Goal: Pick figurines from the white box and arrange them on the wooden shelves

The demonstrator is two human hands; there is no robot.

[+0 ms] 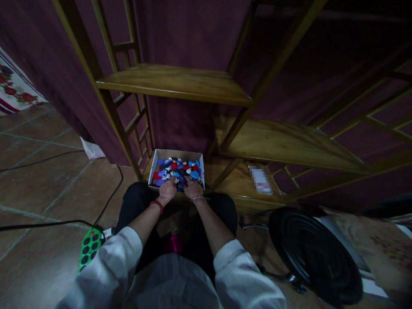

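A shallow white cardboard box [153, 168] sits on the low wooden shelf in front of my knees. Inside it lie several small figure-like pieces [180, 165] in blue, red, purple and black, some with round flat parts. My left hand [168, 189], with a red bead bracelet [157, 206] at its wrist, reaches over the box's near edge with its fingers curled among the pieces. Beside it my right hand [193, 189], with a thin bracelet [196, 198], is curled in the same way. What the fingertips grip is too small and dark to name.
Wooden shelving [174, 83] rises around the box, with a board above it. A pixelated white item [260, 180] lies on the shelf to the right. A green power strip [88, 246] and black cables [109, 199] lie left on the floor. A round black stool [315, 253] stands right.
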